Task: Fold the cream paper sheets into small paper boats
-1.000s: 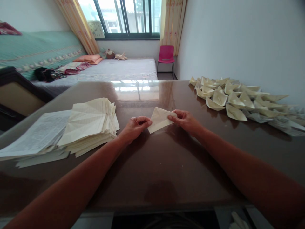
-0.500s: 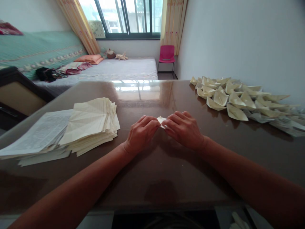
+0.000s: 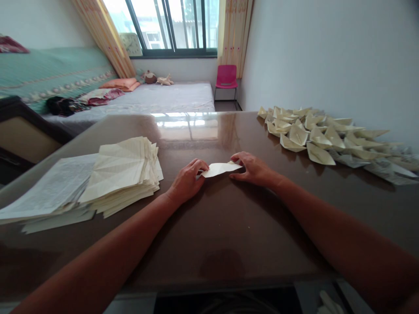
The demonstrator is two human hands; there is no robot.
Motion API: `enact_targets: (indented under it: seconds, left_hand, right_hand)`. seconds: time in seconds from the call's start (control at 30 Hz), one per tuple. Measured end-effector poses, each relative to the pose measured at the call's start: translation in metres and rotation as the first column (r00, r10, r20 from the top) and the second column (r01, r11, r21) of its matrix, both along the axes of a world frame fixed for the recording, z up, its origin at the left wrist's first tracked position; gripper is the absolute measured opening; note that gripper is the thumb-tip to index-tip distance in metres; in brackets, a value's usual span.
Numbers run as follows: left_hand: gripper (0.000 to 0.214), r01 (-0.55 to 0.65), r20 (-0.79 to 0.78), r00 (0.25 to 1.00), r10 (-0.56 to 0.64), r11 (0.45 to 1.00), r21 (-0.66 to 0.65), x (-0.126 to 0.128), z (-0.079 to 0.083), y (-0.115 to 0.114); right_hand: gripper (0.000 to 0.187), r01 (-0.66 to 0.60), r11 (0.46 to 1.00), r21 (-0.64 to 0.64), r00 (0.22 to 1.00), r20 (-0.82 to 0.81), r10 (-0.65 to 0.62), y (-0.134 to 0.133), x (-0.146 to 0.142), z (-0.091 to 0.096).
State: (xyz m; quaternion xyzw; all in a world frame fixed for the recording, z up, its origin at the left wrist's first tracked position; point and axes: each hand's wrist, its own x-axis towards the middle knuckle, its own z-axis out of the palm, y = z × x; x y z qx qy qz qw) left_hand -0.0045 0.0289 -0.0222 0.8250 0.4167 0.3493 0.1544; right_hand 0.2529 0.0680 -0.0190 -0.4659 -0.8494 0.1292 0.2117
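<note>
A small folded piece of cream paper (image 3: 220,169) lies low over the brown table (image 3: 209,226), stretched between my two hands. My left hand (image 3: 187,179) pinches its left tip with curled fingers. At the paper's right end my right hand (image 3: 251,168) grips it with thumb and fingertips. Both hands rest on the tabletop near its middle.
A stack of creased cream sheets (image 3: 126,172) lies on printed pages (image 3: 52,187) at the left. Several finished paper boats (image 3: 314,135) are heaped along the right wall. Beyond the table are a bed (image 3: 147,98), a pink chair (image 3: 226,77) and a window (image 3: 170,26).
The paper was held up as a wide flap, then pressed under both hands. Now the hands have drawn apart and the paper shows as a long narrow shape between them.
</note>
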Motion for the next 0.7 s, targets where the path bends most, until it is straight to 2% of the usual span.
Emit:
enact_targets:
  seconds: [0.07, 0.13, 0.27, 0.33, 0.47, 0.6, 0.7]
  left_hand:
    - [0.022, 0.007, -0.017, 1.000, -0.006, 1.000, 0.012, -0.001, -0.001, 0.001]
    - [0.025, -0.013, -0.069, 0.997, 0.016, 0.999, 0.043, -0.002, -0.001, 0.001]
    - [0.033, -0.081, -0.252, 0.961, 0.116, 0.986, 0.143, -0.002, 0.003, -0.002]
    - [0.034, -0.050, -0.353, 0.929, 0.108, 0.984, 0.170, -0.001, 0.007, -0.007]
    - [0.034, 0.064, -0.485, 0.874, 0.033, 0.981, 0.182, 0.004, 0.015, -0.018]
    - [0.024, 0.121, -0.564, 0.826, 0.016, 0.971, 0.205, 0.006, 0.018, -0.023]
    - [0.024, 0.140, -0.599, 0.801, 0.007, 0.970, 0.198, 0.005, 0.018, -0.021]
  right_hand:
    - [0.036, -0.015, 1.000, -0.020, 1.000, -0.022, 0.014, 0.001, -0.001, 0.000]
    - [0.025, -0.035, 0.999, 0.022, 0.999, -0.005, 0.035, -0.001, -0.002, 0.002]
    - [0.014, -0.139, 0.963, 0.229, 0.967, 0.240, 0.082, -0.012, -0.005, 0.015]
    - [0.014, -0.192, 0.939, 0.286, 0.925, 0.372, 0.076, -0.017, -0.006, 0.022]
    - [0.014, -0.271, 0.910, 0.312, 0.860, 0.504, 0.083, -0.022, -0.008, 0.028]
    - [0.014, -0.286, 0.904, 0.318, 0.840, 0.536, 0.078, -0.024, -0.010, 0.029]
    - [0.013, -0.314, 0.905, 0.286, 0.836, 0.536, 0.121, -0.024, -0.008, 0.032]
